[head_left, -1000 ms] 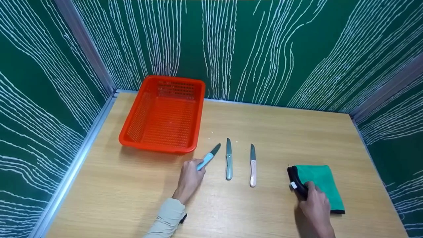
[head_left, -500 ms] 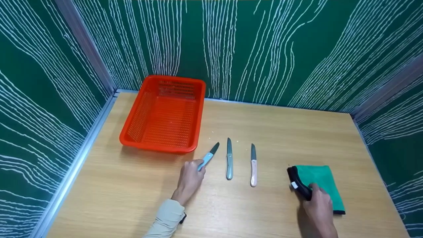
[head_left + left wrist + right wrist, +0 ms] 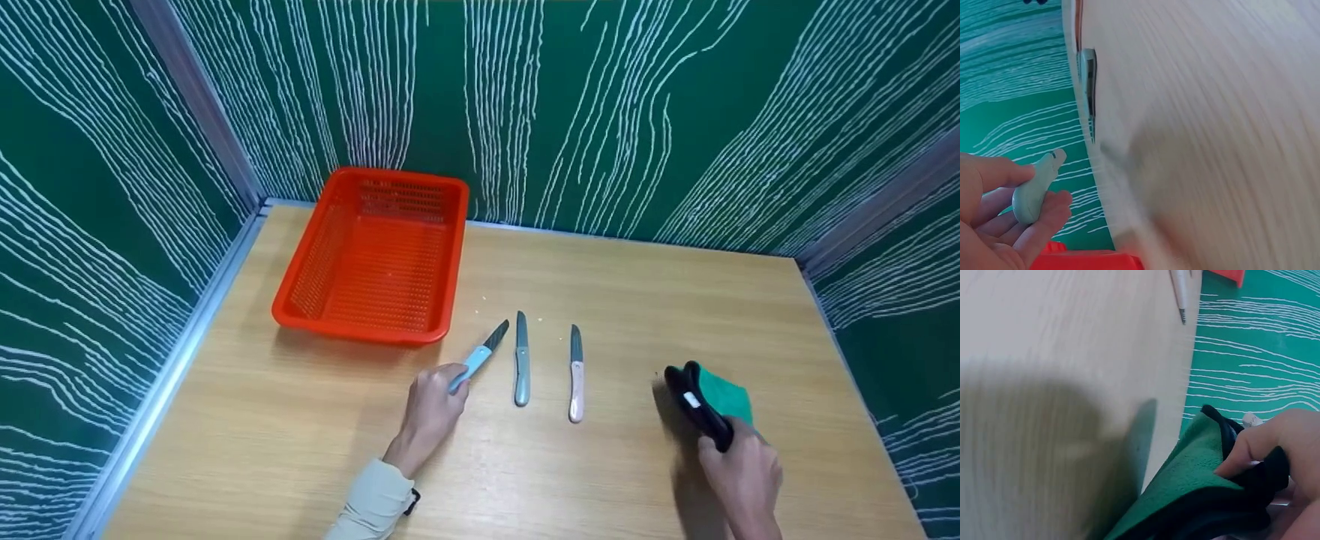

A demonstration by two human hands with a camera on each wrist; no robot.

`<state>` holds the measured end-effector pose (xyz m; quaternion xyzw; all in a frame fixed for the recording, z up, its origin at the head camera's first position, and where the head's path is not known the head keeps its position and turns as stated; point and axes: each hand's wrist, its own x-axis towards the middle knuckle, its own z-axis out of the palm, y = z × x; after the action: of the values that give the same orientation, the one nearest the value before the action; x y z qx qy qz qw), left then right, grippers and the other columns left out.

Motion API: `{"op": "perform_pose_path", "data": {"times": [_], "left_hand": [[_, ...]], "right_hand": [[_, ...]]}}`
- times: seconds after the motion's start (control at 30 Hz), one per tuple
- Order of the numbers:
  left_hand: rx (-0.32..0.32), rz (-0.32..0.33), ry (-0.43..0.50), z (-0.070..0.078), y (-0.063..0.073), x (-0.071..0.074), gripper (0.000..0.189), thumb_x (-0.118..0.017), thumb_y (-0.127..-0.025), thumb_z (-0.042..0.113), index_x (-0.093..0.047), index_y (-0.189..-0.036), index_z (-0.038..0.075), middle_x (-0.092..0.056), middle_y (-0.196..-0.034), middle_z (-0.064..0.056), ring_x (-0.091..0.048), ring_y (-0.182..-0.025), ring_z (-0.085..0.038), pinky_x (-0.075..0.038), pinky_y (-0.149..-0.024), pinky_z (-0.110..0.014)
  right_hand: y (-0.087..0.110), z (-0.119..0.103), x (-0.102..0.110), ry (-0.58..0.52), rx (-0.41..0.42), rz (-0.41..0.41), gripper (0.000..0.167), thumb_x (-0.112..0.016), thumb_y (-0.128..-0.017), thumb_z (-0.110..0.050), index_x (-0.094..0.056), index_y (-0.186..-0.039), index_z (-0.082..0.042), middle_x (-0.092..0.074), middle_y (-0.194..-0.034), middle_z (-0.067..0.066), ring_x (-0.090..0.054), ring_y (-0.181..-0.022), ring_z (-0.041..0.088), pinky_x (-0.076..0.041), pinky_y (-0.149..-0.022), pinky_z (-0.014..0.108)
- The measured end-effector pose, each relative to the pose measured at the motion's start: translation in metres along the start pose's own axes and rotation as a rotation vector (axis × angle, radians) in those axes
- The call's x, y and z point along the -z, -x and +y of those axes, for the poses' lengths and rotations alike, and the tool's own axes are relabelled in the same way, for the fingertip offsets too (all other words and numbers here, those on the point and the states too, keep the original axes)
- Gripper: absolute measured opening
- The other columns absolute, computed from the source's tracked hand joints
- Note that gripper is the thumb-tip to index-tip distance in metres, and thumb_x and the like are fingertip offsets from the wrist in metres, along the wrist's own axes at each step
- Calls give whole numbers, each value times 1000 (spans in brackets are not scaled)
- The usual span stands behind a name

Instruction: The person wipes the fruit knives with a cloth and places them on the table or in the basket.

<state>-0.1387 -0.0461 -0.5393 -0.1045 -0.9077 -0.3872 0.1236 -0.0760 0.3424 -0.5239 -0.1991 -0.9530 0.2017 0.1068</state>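
My left hand (image 3: 435, 401) pinches the light blue handle of a small knife (image 3: 480, 358) between thumb and fingers, its dark blade pointing away to the upper right. The same handle shows pale in the left wrist view, thumb on top. My right hand (image 3: 742, 465) grips a folded green cloth (image 3: 726, 391) with black edging by its near edge. In the right wrist view the cloth (image 3: 1190, 467) hangs tilted over the table, its shadow beneath. Between the hands lie a knife with a grey-green handle (image 3: 522, 375) and one with a pale pink handle (image 3: 576, 390).
A red plastic basket (image 3: 360, 330) with slotted walls stands at the back left, beyond the left hand. Green panels with white wavy lines (image 3: 502, 112) enclose the wooden table (image 3: 637, 292) at the back and sides. A few white crumbs lie near the blades.
My right hand has raised the green cloth off the table, tilting it up and drawing slightly right. The light blue knife's blade has swung a little to the right in my left hand.
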Motion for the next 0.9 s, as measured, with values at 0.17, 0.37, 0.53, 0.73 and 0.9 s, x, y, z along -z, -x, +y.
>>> {"op": "perform_pose_path", "data": {"times": [0.17, 0.37, 0.53, 0.73, 0.9], "left_hand": [[-19, -7, 30, 5, 4, 5, 23, -71, -81, 0, -71, -103, -1, -70, -101, -13, -68, -93, -23, -55, -81, -35], [-70, 25, 63, 11, 9, 11, 22, -72, -79, -2, -72, -101, -1, -71, -99, -11, -68, -90, -21, -56, -80, -33], [-114, 53, 86, 17, 14, 17, 21, -74, -77, -2, -73, -97, -1, -71, -96, -12, -69, -87, -21, -56, -78, -32], [-149, 56, 122, 23, 18, 22, 22, -75, -76, -3, -73, -98, -2, -71, -97, -13, -69, -89, -22, -56, -78, -30], [-201, 53, 146, 29, 22, 26, 21, -75, -76, -2, -73, -97, -2, -72, -95, -12, -69, -88, -20, -56, -77, -27]], "right_hand": [[2, -5, 7, -30, -34, 22, 45, -60, -81, -7, -53, -122, 10, -54, -115, 36, -53, -101, 53, -43, -78, 62], [2, -10, 17, -89, -79, -25, 46, -57, -85, -5, -49, -126, 12, -53, -115, 36, -52, -102, 49, -41, -85, 62], [6, -15, 26, -181, -55, 9, 43, -67, -87, -15, -55, -120, 10, -60, -103, 31, -58, -86, 40, -46, -69, 48], [7, -25, 35, -224, -103, -9, 61, -74, -82, -30, -54, -124, 9, -59, -111, 33, -59, -92, 41, -52, -77, 51], [10, -38, 45, -257, -150, -49, 70, -74, -81, -36, -49, -129, 9, -55, -118, 34, -56, -103, 44, -45, -90, 57]]}}
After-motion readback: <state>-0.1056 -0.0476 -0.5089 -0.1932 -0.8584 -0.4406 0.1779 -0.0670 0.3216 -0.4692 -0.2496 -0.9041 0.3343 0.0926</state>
